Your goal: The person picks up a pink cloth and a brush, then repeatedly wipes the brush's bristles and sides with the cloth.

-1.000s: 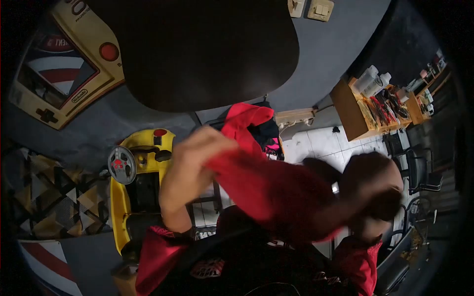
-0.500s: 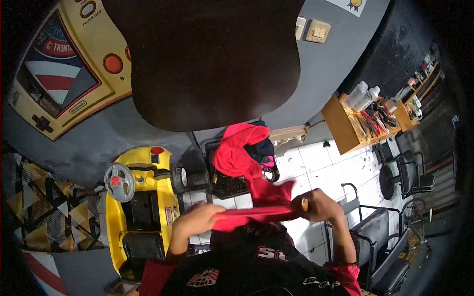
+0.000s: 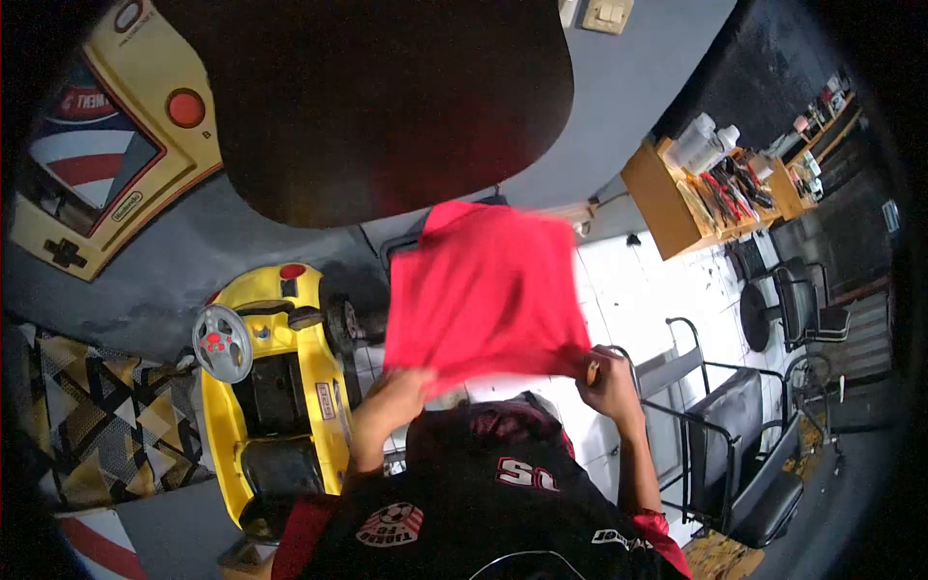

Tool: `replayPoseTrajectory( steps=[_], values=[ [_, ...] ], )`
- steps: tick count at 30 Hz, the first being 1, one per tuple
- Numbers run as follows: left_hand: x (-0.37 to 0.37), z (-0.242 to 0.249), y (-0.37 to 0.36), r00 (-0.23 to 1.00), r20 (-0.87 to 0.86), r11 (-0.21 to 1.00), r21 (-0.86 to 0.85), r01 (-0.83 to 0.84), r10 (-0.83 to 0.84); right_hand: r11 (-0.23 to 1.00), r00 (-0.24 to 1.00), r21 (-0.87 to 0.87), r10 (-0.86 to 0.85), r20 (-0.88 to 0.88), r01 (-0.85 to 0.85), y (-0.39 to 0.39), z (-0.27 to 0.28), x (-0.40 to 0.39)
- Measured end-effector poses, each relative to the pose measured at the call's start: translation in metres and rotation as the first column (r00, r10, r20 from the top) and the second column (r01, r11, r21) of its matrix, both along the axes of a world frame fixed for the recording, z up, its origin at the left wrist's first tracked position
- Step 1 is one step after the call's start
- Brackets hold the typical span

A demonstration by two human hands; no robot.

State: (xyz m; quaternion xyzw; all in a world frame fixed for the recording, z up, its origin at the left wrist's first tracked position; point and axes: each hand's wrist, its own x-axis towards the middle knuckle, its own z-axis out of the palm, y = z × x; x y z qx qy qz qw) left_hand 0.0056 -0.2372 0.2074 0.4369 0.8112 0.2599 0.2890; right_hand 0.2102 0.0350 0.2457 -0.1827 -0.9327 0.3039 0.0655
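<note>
Clock reference: centre of cloth point(image 3: 488, 295), 12 o'clock toward top of head view.

Location: in mid-air ahead of torso, above tiled floor point(image 3: 633, 290). Spread broad, with near edge drawn between both hands and far side unsupported. Blurred along right edge. More red fabric at 12 o'clock; cannot tell whether part of same piece.

Left hand point(image 3: 391, 406): at 7 o'clock, closed on near corner. Right hand point(image 3: 611, 387): at 4 o'clock, fingers curled tight round opposite near corner.

Handling, as judged: probably light, soft and limp, with no stiffness beyond tension along held edge. Not fragile. Matt in look, so unlikely to slip from bare fingers. Likely to sag and crease wherever unsupported.

Hold points: grip at both ends of near edge, thumb opposed to fingers. Avoid single mid-edge grip; likely to bunch. Keep held edge taut to limit folds.

Surroundings: brown board point(image 3: 387, 106) at 11 o'clock, desk point(image 3: 667, 198) at 2, chair point(image 3: 725, 435) at 4, toy car point(image 3: 275, 391) at 8.
</note>
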Motion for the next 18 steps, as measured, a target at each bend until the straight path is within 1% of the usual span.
replayPoseTrajectory(
  steps=[1, 2, 3, 5, 6, 8, 9, 10, 11, 12, 13, 14, 15, 17, 18],
  values=[
    [0.006, -0.023, -0.015, 0.99, 0.111, 0.992, -0.083, 0.096, -0.086, 0.991, 0.995, -0.114, -0.065, 0.074, 0.073, -0.003, -0.015, 0.014],
    [0.008, -0.025, -0.016, 0.963, 0.22, 0.97, -0.147, 0.193, -0.159, 0.965, 0.982, -0.214, -0.118, 0.147, 0.148, -0.007, -0.025, 0.021],
    [0.008, -0.025, -0.016, 0.952, 0.262, 0.975, -0.111, 0.193, -0.159, 0.966, 0.984, -0.197, -0.153, 0.086, 0.168, -0.007, -0.029, 0.024],
    [0.012, 0.012, -0.012, 0.914, 0.373, 0.979, -0.058, 0.197, -0.162, 0.958, 0.974, -0.18, -0.228, -0.007, 0.223, -0.022, -0.03, 0.036],
    [0.007, 0.023, -0.008, 0.89, 0.418, 0.96, -0.121, 0.253, -0.181, 0.934, 0.948, -0.19, -0.316, -0.04, 0.303, -0.022, -0.031, 0.039],
    [-0.002, 0.019, -0.004, 0.84, 0.484, 0.963, 0.016, 0.27, -0.244, 0.889, 0.881, -0.139, -0.454, -0.13, 0.437, -0.019, -0.04, 0.049],
    [-0.005, 0.009, -0.002, 0.854, 0.424, 0.954, 0.125, 0.273, -0.301, 0.843, 0.844, -0.185, -0.528, -0.1, 0.505, -0.021, -0.031, 0.05],
    [-0.005, -0.008, -0.001, 0.864, 0.364, 0.932, 0.234, 0.277, -0.348, 0.807, 0.798, -0.216, -0.584, -0.15, 0.55, -0.022, -0.031, 0.052],
    [-0.004, -0.019, -0.001, 0.872, 0.305, 0.898, 0.341, 0.277, -0.384, 0.762, 0.764, -0.28, -0.632, -0.131, 0.583, -0.02, -0.034, 0.06],
    [-0.008, -0.018, 0.003, 0.815, 0.474, 0.94, 0.106, 0.323, -0.333, 0.713, 0.727, -0.342, -0.677, -0.113, 0.611, -0.015, -0.036, 0.07],
    [-0.003, -0.022, 0.006, 0.825, 0.489, 0.959, 0.14, 0.245, -0.283, 0.707, 0.727, -0.317, -0.683, -0.071, 0.633, -0.011, -0.036, 0.077],
    [0.003, -0.024, 0.012, 0.833, 0.503, 0.971, 0.172, 0.166, -0.231, 0.725, 0.752, -0.298, -0.658, -0.033, 0.621, -0.008, -0.035, 0.081],
    [0.012, -0.024, 0.018, 0.86, 0.474, 0.964, 0.256, 0.072, -0.19, 0.742, 0.774, -0.283, -0.633, 0.007, 0.609, -0.006, -0.033, 0.087],
    [0.032, -0.014, 0.037, 0.903, 0.42, 0.903, 0.418, -0.104, -0.09, 0.769, 0.8, -0.226, -0.592, 0.1, 0.598, -0.006, -0.036, 0.1],
    [0.042, -0.011, 0.045, 0.886, 0.462, 0.899, 0.402, -0.174, -0.035, 0.836, 0.856, -0.185, -0.512, 0.077, 0.516, -0.008, -0.037, 0.103]
  ],
)
